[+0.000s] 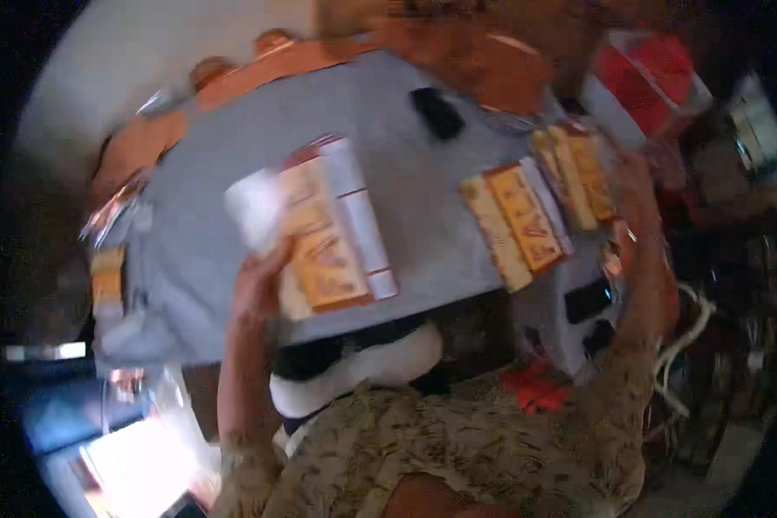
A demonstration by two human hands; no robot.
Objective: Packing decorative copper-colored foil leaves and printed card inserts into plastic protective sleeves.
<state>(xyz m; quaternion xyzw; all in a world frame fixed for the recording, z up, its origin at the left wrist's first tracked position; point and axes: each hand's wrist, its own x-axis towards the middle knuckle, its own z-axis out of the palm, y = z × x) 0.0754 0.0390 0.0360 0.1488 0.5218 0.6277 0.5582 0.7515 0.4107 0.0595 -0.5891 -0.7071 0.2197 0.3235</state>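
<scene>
My left hand [266,268] is at the left edge of a flat yellow and orange box [328,272] with white and dark red sides, lying on the grey cloth. It holds a white, blurred thing [257,207] that looks like paper or cloth. Out to the right, my right hand [635,177] reaches past another yellow box [589,173]. Motion smears its fingers, so their grip is not clear. Just left of that box lies a similar yellow and orange box [527,216] with a white side.
A grey cloth [224,173] covers the table. A dark, phone-like object [438,113] lies toward the far side. Orange chairs [272,73] stand along the far edge. Beyond my right hand is a red and white box [647,82]. A yellow item [107,281] sits at the left end.
</scene>
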